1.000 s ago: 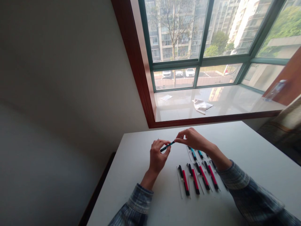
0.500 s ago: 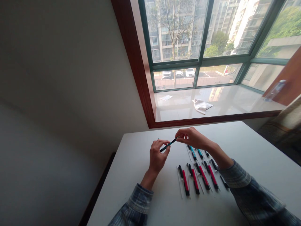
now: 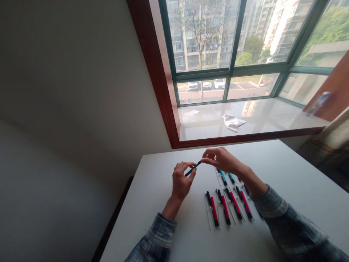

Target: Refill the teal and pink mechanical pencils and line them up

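My left hand pinches a teal-and-black pen between thumb and fingers, above the table and tilted up to the right. At the pen's upper black end, the thumb and forefinger of my right hand close together on it. Whether a small part is hidden between those fingertips I cannot make out. Under my right forearm lie teal pen barrels, partly covered by it. Nearer to me is a row of red pen barrels with black ends, black pen pieces and thin white refills beside them.
The white table stands against a wall and below a window with a red-brown wooden frame. On the sill are a crumpled white cloth, a piece of paper and a clear bottle. A curtain hangs at the right.
My right hand has shifted slightly left and toward my left hand. Less of the pen's black end shows between the hands. My left hand keeps its hold.
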Motion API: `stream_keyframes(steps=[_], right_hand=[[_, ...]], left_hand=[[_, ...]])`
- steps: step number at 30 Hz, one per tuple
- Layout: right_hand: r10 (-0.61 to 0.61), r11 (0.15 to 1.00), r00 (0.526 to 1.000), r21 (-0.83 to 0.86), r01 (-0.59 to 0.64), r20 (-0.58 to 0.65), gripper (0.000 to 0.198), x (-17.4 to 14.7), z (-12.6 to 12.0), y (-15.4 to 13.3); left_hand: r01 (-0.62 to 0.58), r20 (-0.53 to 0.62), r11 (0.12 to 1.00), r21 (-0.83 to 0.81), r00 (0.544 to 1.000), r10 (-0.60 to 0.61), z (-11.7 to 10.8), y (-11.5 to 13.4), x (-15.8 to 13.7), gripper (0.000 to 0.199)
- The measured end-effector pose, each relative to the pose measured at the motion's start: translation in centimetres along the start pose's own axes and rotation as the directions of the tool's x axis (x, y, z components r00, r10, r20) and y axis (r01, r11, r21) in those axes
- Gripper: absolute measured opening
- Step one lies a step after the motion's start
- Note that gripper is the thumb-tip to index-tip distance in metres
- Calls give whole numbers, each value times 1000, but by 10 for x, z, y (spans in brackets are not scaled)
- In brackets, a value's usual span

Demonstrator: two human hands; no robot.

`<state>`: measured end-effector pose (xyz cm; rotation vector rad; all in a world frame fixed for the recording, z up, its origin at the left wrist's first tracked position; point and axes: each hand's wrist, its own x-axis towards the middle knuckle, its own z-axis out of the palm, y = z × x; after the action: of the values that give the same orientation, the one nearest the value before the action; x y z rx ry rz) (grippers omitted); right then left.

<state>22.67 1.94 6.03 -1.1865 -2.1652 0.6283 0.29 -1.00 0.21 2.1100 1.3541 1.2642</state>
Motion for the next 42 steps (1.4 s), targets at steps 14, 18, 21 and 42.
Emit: stream_keyframes(steps=[14,18,21,42], right_hand=[[-77,992,996,105,73,41,20,-1,-2,-3],[-36,999,999,14,36,35,29,-1,-2,-2],[-63,998,997,31,62,47,24,-1,-2,0],[-90,996,996,30,90,17,8,-1,3,-6]], left_hand=[[-3,-1,1000,2,1000,3,-2,1,0,12],[-10,0,1000,8,1000,10,-2,1,1,12],[-17,-2,1000,11,1000,17,-2,1,1,11],[10,24,1000,-13,1000,-9,-3,3,2,11]])
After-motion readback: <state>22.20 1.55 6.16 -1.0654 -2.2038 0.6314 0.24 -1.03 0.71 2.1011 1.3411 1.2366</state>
